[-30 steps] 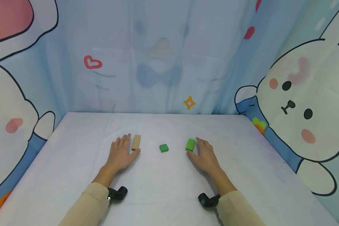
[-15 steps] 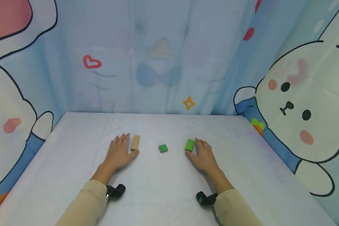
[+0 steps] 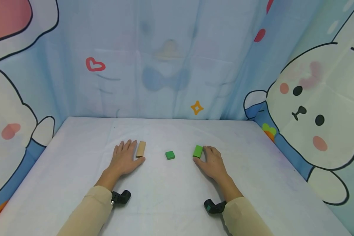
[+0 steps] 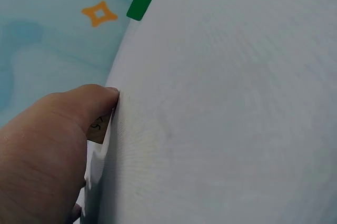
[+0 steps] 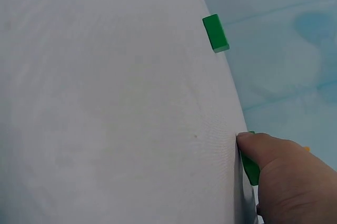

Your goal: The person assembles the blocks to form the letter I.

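My left hand [image 3: 124,159] lies flat on the white table with fingers straight. Its thumb tip is right at the near end of a tan wooden block [image 3: 141,149], seen partly behind the thumb in the left wrist view, with dark marks on one face. My right hand [image 3: 213,164] has its thumb and forefinger about a light green block [image 3: 198,151], the thumb at the near end and the forefinger at the right side. In the right wrist view the thumb covers part of that green block [image 5: 250,169]. A smaller darker green block [image 3: 170,155] lies between the hands.
The table [image 3: 171,196] is covered in a white cloth. A light blue curtain [image 3: 165,39] with cartoon figures hangs behind and beside it. Black wrist cameras [image 3: 121,197] sit at both sleeve cuffs.
The right forefinger has drawn in against the light green block. The left hand and the blocks stay where they were; the whole view has shifted slightly.
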Motion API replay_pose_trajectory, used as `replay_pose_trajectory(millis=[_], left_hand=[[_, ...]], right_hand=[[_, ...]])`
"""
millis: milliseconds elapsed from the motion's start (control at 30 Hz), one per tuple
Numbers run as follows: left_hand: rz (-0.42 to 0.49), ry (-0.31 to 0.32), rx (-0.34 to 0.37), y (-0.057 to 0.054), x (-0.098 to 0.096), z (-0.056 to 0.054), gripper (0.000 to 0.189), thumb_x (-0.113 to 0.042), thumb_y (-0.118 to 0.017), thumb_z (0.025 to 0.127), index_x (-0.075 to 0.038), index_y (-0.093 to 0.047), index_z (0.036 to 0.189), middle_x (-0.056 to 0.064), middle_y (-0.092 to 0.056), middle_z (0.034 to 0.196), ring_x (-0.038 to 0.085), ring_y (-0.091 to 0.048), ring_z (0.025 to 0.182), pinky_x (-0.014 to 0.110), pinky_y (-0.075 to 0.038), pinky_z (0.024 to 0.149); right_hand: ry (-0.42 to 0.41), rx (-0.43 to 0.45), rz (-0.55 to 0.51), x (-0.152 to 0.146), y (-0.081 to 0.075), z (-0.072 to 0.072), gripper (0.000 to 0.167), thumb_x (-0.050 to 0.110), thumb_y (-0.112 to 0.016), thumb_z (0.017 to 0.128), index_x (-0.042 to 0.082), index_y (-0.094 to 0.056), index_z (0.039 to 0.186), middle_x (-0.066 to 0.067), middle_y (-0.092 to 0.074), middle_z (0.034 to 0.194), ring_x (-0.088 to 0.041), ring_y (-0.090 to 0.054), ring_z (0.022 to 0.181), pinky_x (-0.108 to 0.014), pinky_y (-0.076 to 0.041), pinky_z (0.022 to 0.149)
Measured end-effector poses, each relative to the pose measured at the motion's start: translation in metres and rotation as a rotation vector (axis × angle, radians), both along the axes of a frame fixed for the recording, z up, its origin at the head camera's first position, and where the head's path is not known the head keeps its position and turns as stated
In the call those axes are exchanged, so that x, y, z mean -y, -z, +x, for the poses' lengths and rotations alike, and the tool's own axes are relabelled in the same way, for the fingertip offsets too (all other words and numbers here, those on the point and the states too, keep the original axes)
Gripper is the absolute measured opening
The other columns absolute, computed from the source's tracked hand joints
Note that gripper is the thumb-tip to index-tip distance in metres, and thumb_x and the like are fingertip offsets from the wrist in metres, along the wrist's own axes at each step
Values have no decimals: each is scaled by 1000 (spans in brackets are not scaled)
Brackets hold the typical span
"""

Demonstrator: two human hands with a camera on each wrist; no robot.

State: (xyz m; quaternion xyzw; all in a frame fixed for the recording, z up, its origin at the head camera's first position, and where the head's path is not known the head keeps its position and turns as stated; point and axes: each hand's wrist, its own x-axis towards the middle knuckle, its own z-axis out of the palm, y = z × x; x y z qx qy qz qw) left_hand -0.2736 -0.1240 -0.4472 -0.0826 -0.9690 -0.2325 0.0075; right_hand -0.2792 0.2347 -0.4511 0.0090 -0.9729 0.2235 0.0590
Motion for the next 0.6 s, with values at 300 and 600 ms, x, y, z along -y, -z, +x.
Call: replay_pose_trajectory(millis=[300,600], left_hand=[[28,4,13,0,-1,-4,83,-48,-61,97,-5,-30,162,27,-24,168,52,-12,156,69,-6,125],[16,24,37,-5,2,-8,84,-49,-62,95,-7,-32,162,28,-22,168,53,-11,156,71,-5,124]], right_hand=[[7,-10,-15,-1,0,-1,76,43,-67,97,-3,-42,152,-28,-40,158,-47,-34,149,-63,-36,118],[12,-12,-27,0,-1,0,75,43,-67,96,-2,-43,152,-26,-40,158,-47,-34,149,-64,-36,118]])
